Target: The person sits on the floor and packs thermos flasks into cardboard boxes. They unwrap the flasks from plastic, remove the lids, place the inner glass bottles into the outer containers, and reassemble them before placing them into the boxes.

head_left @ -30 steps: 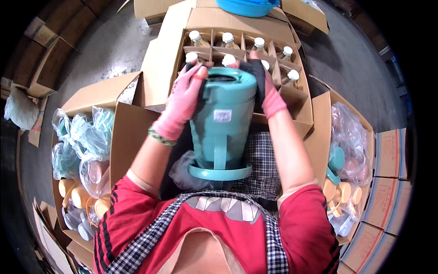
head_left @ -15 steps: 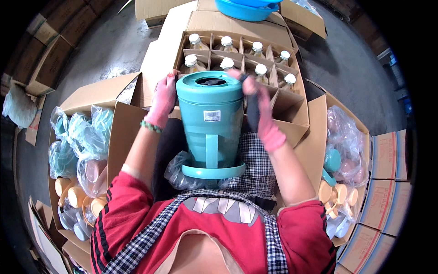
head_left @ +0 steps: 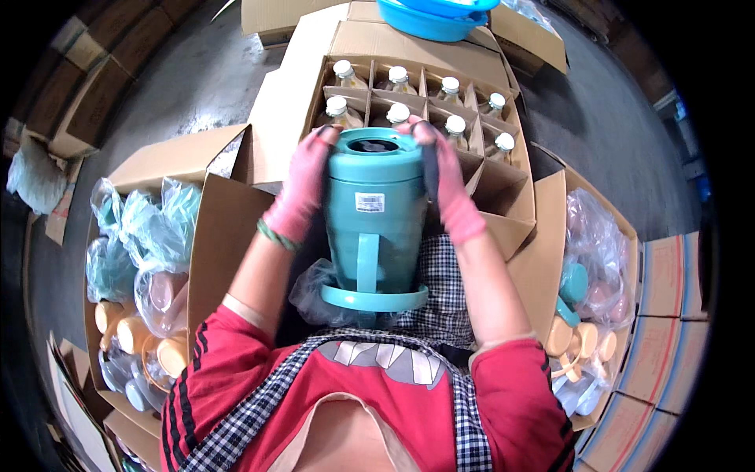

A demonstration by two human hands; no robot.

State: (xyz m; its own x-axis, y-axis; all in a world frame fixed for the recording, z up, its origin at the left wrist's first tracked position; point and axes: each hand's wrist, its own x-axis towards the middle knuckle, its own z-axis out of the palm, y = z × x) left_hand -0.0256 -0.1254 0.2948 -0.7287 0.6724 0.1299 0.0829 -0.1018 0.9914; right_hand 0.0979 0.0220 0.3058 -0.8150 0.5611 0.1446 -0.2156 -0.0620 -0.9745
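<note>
A teal plastic thermos flask casing (head_left: 376, 236) stands upright at my lap. It has a round dark opening in its top, a small white label and a strip-like handle on its side, and a hoop (head_left: 373, 299) around its lower end. Gloved in pink and dark fabric, my left hand (head_left: 305, 185) grips the left of its top rim. On the opposite side my right hand (head_left: 447, 173) curls its fingers over the same rim. A crumpled clear plastic bag (head_left: 314, 295) lies against the casing's lower left.
Ahead stands a divided carton (head_left: 503, 200) of glass bottles (head_left: 346, 75) with white caps. An open carton (head_left: 224, 244) at left and another (head_left: 543, 236) at right contain bagged teal, pink and peach plastic parts. Blue basins (head_left: 432, 27) sit beyond; cartons (head_left: 657, 338) are stacked far right.
My left hand has come in from beside the casing onto its rim. The right hand has settled on the other side, and the casing has shifted slightly right.
</note>
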